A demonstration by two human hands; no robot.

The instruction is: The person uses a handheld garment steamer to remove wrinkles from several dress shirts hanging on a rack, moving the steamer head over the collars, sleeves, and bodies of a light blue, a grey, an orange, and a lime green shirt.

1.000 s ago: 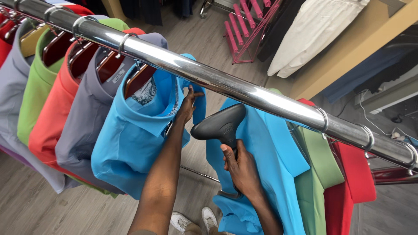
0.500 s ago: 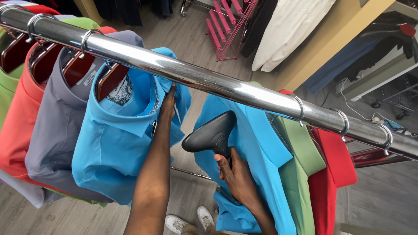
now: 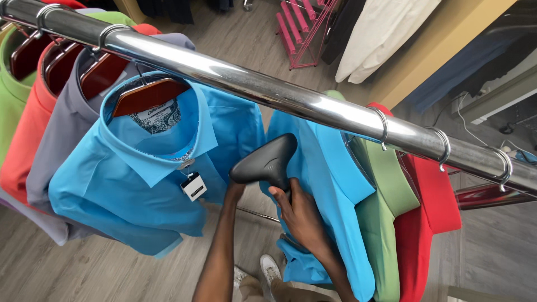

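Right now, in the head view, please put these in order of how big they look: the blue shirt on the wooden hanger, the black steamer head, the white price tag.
1. blue shirt, by far the largest.
2. black steamer head, held in the right hand.
3. white price tag, the smallest.
The steamer head may be nearer the camera, but the order is clear.

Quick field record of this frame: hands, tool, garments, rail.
right hand: grips handle of black garment steamer
left hand: mostly hidden behind the steamer head, by the blue shirt; grip cannot be told
steamer head: between two blue shirts
second blue shirt: right of steamer
rail: chrome, shirts on wooden hangers
tag: hangs from blue shirt collar
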